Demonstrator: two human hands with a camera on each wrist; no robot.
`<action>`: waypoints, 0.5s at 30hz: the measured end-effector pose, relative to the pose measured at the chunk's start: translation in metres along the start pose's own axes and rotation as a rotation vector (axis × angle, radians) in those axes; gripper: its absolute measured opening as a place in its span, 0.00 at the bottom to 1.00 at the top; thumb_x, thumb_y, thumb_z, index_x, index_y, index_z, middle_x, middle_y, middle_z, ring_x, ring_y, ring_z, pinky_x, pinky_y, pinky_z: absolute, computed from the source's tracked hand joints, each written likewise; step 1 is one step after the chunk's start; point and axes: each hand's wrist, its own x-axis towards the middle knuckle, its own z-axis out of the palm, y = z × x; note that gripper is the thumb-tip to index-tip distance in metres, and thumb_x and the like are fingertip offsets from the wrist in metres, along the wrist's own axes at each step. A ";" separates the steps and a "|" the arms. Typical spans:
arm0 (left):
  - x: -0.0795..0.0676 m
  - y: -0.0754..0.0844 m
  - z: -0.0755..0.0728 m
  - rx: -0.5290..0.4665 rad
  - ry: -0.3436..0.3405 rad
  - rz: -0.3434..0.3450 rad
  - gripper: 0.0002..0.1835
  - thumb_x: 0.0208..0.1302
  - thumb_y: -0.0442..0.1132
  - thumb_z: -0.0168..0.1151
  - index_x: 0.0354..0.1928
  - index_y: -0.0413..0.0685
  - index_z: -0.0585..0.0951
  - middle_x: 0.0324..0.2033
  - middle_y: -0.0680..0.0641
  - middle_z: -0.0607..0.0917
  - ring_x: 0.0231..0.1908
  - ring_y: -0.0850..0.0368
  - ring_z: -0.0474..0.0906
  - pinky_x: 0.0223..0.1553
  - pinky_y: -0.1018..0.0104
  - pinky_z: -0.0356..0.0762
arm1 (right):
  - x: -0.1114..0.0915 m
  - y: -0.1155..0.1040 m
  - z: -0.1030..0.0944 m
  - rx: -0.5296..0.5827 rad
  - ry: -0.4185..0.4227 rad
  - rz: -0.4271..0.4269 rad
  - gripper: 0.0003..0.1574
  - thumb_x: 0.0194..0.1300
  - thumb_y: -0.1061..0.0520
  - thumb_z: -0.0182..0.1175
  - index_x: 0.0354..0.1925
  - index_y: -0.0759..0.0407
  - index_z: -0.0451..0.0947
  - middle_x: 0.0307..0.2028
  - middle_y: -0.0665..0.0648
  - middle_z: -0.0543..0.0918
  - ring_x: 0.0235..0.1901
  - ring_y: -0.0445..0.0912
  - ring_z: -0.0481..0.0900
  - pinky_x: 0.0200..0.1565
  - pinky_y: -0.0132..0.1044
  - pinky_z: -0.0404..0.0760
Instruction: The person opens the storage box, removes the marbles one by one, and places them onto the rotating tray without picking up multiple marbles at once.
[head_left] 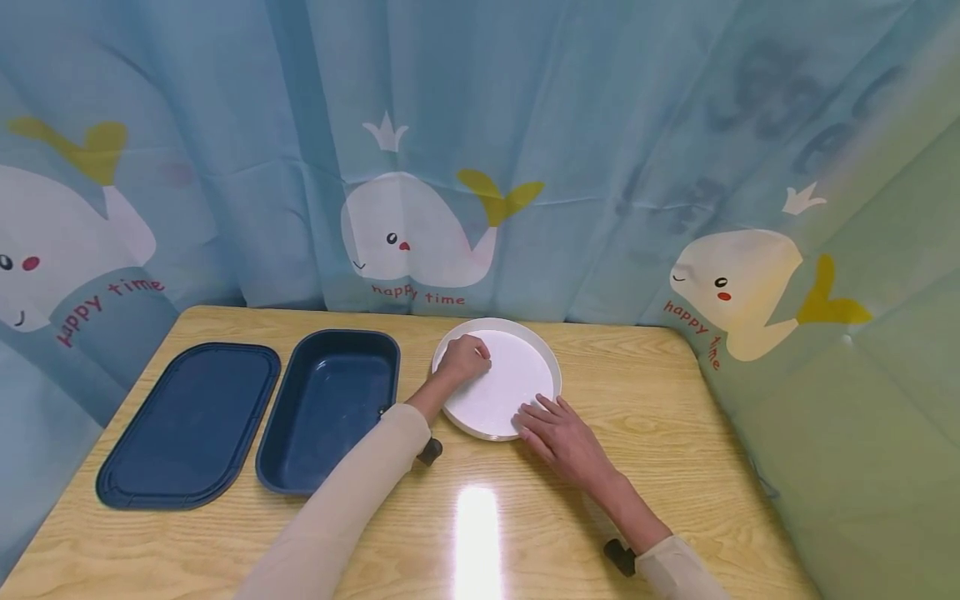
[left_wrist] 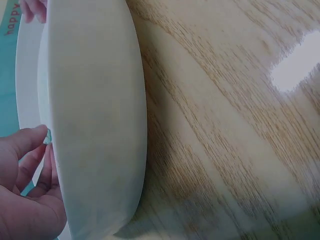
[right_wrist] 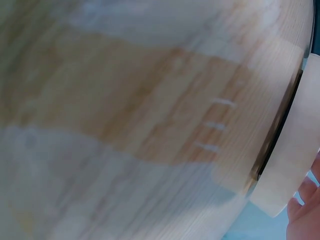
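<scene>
Best brace the white tray's (head_left: 517, 375) near-right rim with the right hand's (head_left: 562, 437) spread fingers; inside, the left hand's (head_left: 463, 360) fingers bunch, hold unclear.

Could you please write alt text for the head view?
A person's left hand is over a round white tray on a wooden table, with the right hand at the tray's near right edge. To the left are an open blue bin and a flat blue lid; a whale-print curtain hangs behind.
</scene>
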 end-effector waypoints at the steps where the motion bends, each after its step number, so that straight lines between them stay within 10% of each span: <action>1: 0.000 0.000 0.000 -0.003 -0.002 0.001 0.02 0.61 0.32 0.65 0.34 0.40 0.85 0.33 0.45 0.87 0.34 0.53 0.78 0.38 0.65 0.75 | 0.000 0.000 0.000 0.000 0.001 -0.002 0.19 0.72 0.52 0.60 0.57 0.55 0.83 0.58 0.56 0.81 0.64 0.57 0.72 0.66 0.58 0.61; 15: 0.001 0.001 0.003 0.036 -0.015 0.015 0.03 0.59 0.29 0.64 0.34 0.41 0.85 0.34 0.47 0.85 0.32 0.54 0.76 0.36 0.65 0.74 | -0.001 0.000 0.000 0.005 0.010 -0.005 0.19 0.70 0.53 0.62 0.57 0.56 0.83 0.58 0.57 0.82 0.64 0.58 0.72 0.66 0.59 0.62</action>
